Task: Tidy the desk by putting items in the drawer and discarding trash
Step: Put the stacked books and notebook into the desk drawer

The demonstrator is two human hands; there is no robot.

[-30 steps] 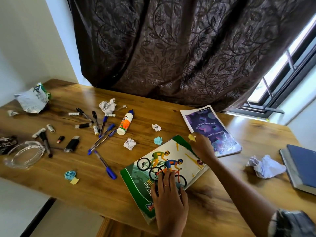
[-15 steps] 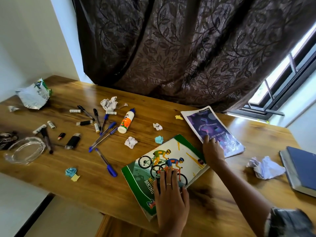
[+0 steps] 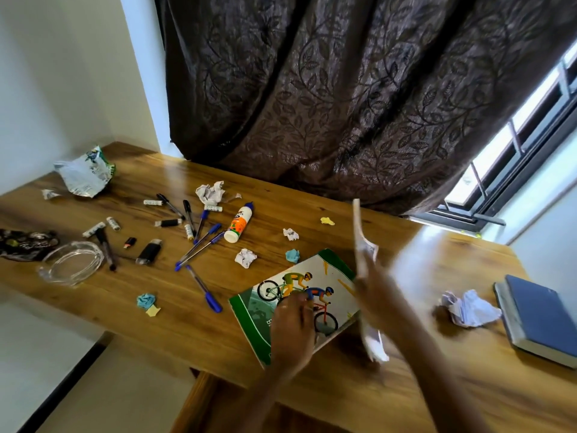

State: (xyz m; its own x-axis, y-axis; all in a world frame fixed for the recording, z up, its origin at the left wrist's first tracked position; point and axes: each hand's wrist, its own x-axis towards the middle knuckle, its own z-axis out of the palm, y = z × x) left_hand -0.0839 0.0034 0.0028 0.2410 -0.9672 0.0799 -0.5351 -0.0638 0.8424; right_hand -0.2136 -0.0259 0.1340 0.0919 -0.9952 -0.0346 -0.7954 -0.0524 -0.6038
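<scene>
Resting at lower centre of the frame, the left hand [image 3: 292, 329] lies with fingers flat on the cycling magazine [image 3: 290, 295] on the desk [image 3: 406, 398]. Just right, the blurred right hand [image 3: 373, 303] grips a thin booklet [image 3: 362, 245], raised nearly on edge above the magazine's right corner.

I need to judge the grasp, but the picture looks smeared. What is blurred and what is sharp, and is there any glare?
Head view: motion blur smears the right hand and the lifted booklet, and partly the left hand on the cycling book; the pens and glue bottle are sharp; window light blows out and glares on the desk; wide-angle bending at the edges.
</scene>
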